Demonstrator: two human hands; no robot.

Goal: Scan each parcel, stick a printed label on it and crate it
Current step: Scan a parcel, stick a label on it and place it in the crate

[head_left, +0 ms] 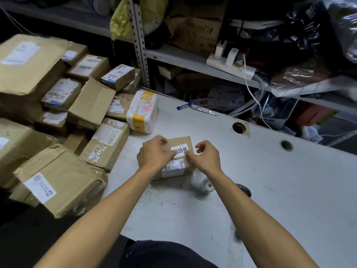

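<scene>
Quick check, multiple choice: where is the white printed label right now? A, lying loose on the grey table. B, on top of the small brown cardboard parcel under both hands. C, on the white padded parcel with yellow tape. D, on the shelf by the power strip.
B: the white printed label sits on the top face of the small brown cardboard parcel, with fingers of the left hand and the right hand on its edges.
</scene>
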